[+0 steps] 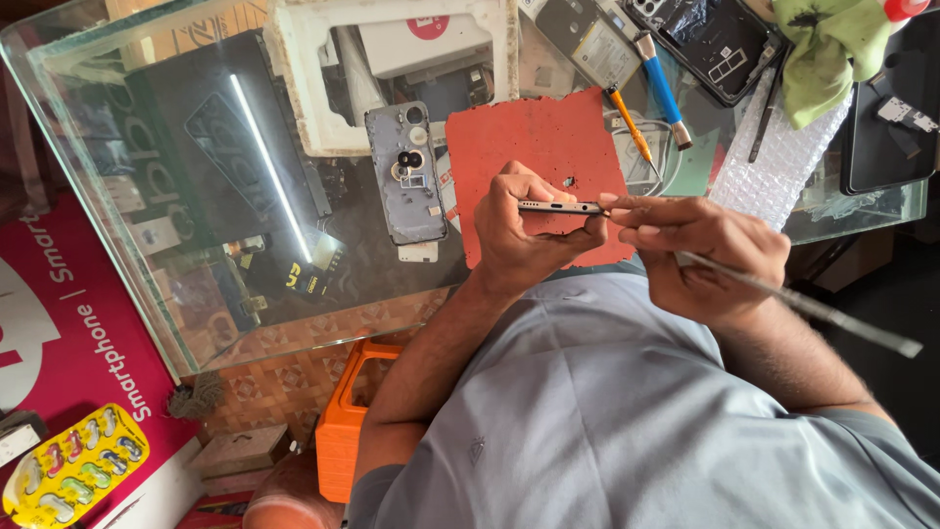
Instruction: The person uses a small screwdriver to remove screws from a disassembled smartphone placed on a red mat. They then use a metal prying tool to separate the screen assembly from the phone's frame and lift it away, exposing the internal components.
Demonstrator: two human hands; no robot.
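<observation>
A glass tabletop (117, 167) carries a red mat (529, 147), a grey phone back cover (406, 176) and screwdrivers (662, 88). The left hand (524, 230) has its fingers closed around a smartphone (560, 207) held edge-up. The right hand (705, 250) has its fingers pinched on a thin metal pry tool (813, 309) at the phone's edge.

Phone (560, 207) mostly hidden inside left hand (524, 230). Tool (798, 306) tip hidden behind right hand (700, 250) fingers. Cloth (832, 44) cut off, top right.

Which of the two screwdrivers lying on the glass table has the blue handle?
The blue-handled screwdriver is the larger one, farther from the person, next to the dark opened phone. The thinner orange screwdriver lies beside the red mat.
</observation>
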